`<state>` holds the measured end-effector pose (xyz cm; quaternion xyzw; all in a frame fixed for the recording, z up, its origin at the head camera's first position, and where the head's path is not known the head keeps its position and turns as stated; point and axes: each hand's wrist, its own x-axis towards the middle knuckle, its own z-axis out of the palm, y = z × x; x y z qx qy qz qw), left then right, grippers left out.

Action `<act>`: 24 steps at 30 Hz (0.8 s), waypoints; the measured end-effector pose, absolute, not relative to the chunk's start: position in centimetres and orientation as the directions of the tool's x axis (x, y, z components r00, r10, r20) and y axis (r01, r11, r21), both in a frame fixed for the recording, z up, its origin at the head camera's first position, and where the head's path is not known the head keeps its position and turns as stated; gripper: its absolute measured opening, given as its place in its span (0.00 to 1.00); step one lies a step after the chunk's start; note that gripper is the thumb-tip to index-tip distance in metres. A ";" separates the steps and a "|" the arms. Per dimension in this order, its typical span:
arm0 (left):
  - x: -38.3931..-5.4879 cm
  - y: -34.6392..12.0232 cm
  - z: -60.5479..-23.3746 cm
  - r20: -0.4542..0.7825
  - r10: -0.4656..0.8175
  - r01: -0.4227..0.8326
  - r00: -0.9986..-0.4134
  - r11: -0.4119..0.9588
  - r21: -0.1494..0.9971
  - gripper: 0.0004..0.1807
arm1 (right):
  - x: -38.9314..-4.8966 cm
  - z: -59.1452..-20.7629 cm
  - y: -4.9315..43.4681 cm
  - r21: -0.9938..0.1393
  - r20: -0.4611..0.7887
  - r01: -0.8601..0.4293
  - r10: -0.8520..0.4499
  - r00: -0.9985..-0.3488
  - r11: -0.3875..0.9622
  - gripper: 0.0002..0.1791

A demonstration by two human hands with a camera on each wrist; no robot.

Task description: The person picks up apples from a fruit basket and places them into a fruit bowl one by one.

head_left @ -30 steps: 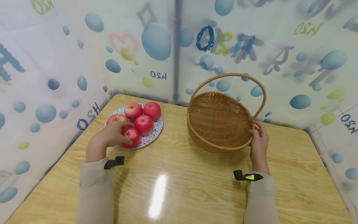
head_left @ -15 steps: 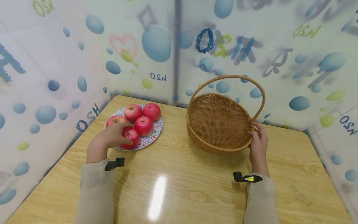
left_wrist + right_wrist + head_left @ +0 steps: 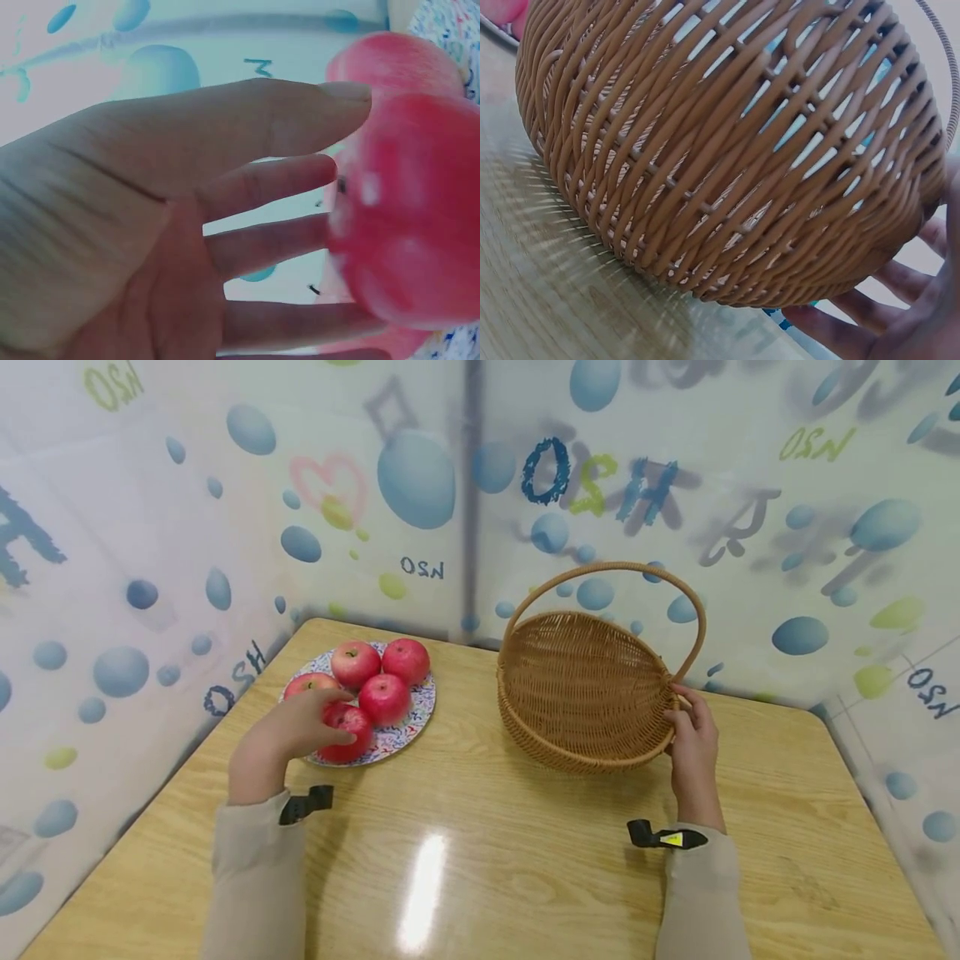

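Note:
My left hand [image 3: 296,727] reaches over a plate [image 3: 405,739] with a speckled pattern, thumb and fingers around the nearest red apple [image 3: 349,733]. In the left wrist view, the thumb tip and fingertips are at that apple's [image 3: 420,210] side. Several other red apples [image 3: 386,699] share the plate, one partly behind the hand. On the right, a brown wicker basket [image 3: 585,685] with an arched handle tilts its hollow toward me. My right hand [image 3: 693,747] grips its right rim by the handle's foot, thumb inside. The right wrist view shows its woven underside [image 3: 705,150], fingers behind the edge.
Both stand on a light wooden table [image 3: 517,877] with a bright glare streak in front. Patterned walls [image 3: 420,410] close off the back and sides. Bare wood lies between plate and basket.
Little differs. Both hands keep their places on the apple and the basket rim; the whole view shifts slightly.

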<state>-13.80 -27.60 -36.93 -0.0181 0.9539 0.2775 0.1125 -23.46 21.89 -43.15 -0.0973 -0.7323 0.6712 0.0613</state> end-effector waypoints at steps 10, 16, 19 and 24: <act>-14.0 -25.7 -35.1 -0.095 0.041 -0.018 -0.995 0.833 0.554 0.33 | -22.5 -43.3 23.1 -0.989 -0.002 0.033 0.210 -0.978 0.144 0.26; -14.5 -23.4 -34.5 0.082 0.062 0.097 -0.995 0.833 0.545 0.27 | -22.2 -43.3 23.3 -0.981 0.030 0.009 0.199 -0.980 0.192 0.25; -14.7 -22.3 -34.6 0.161 0.049 0.130 -0.986 0.831 0.542 0.26 | -22.1 -43.3 23.4 -0.979 0.046 -0.007 0.188 -0.981 0.202 0.26; -15.1 -20.9 -35.3 0.243 0.024 0.170 -0.970 0.781 0.601 0.28 | -21.3 -43.2 23.9 -0.974 0.063 -0.035 0.120 -0.991 0.222 0.29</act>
